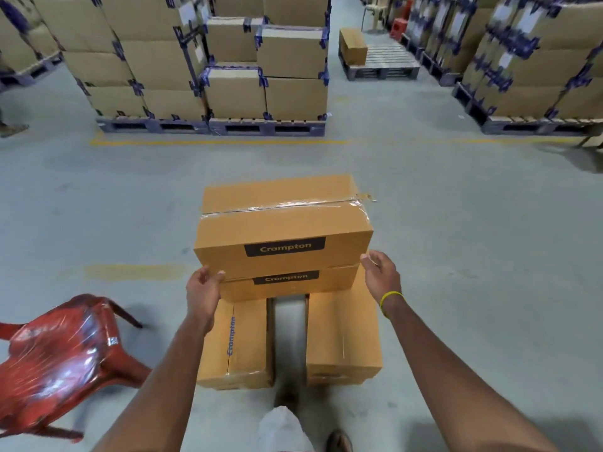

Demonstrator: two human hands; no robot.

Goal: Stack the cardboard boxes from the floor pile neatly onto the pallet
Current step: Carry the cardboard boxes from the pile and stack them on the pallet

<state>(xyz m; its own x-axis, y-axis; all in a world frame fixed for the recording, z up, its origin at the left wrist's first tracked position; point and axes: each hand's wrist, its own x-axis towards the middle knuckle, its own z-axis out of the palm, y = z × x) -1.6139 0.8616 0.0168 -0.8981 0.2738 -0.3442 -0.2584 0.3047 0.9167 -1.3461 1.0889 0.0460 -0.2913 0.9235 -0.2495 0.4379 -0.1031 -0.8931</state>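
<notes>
The top box (284,230) is lying mid-frame on a second box (290,285), which is bridging two low boxes (342,337) on the floor (473,256). My left hand (204,288) is curling round its lower left corner. My right hand (380,275) is hovering, fingers loosely spread, just beside its right corner. A red chair (58,353) is lying at lower left.

Taped brown boxes (284,223) — two crosswise, stacked atop two lengthwise
</notes>
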